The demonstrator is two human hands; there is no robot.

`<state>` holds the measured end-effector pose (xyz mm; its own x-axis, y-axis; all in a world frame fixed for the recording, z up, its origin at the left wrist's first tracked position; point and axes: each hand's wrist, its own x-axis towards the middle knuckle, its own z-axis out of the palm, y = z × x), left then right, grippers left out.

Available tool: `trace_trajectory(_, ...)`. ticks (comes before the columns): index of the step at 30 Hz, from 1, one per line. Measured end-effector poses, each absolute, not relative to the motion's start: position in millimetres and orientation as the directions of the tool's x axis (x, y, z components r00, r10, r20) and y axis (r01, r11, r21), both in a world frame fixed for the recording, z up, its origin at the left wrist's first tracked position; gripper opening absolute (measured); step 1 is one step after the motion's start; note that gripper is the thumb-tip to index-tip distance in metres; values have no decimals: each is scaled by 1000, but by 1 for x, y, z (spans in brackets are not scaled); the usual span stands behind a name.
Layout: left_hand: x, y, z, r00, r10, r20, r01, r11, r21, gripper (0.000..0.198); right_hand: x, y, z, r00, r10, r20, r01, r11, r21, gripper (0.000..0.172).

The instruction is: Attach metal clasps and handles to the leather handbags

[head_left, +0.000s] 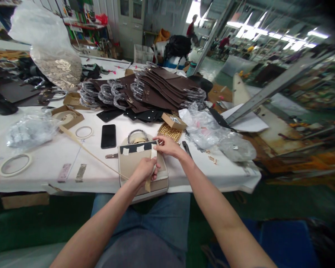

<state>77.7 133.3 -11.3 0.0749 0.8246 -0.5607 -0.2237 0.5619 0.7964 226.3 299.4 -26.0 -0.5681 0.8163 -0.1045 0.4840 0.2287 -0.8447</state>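
A beige handbag (135,160) lies at the table's front edge above my lap, with a dark band along its top. Two short pieces of pale tape (140,149) are stuck on that band. A strip of masking tape (154,152) stands near the bag's top right corner. My left hand (146,169) is closed on its lower part, and a loose tail hangs below the fingers. My right hand (167,146) pinches the strip's upper end at the bag's top edge. A plastic-wrapped handle (137,137) arches behind the bag.
A long narrow strip (92,153) runs from an open carton (68,117) to my left forearm. A phone (108,136), a tape roll (16,165), gold studs (170,131) and plastic bags (217,134) lie around. Brown bag panels (167,87) are piled behind.
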Motion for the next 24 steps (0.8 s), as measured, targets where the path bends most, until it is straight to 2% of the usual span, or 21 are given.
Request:
trace_trajectory(4, 85, 140, -10, 60, 825, -561, -186, 562, 806, 40, 230, 302, -17, -630, 752, -195, 518, 220, -826, 68)
trace_trajectory(8, 91, 145, -8, 96, 809, -579, -186, 586, 788, 35, 227, 308, -14, -651, 742, -163, 549, 311, -776, 67)
trace_trajectory(14, 92, 140, -12, 168, 809, -563, -279, 587, 760, 31, 228, 315, -11, -669, 730, -140, 568, 381, -730, 66)
trace_trajectory(19, 88, 139, -14, 182, 798, -574, -333, 600, 728, 30, 226, 316, -8, -689, 715, -119, 569, 432, -700, 60)
trace_trajectory(22, 87, 134, 6, 137, 796, -589, -310, 599, 738, 35, 222, 312, -6, -715, 694, -89, 556, 487, -674, 51)
trace_trajectory(24, 88, 124, 29, 194, 804, -562, -285, 595, 752, 38, 220, 310, -4, -727, 684, -58, 550, 530, -646, 45)
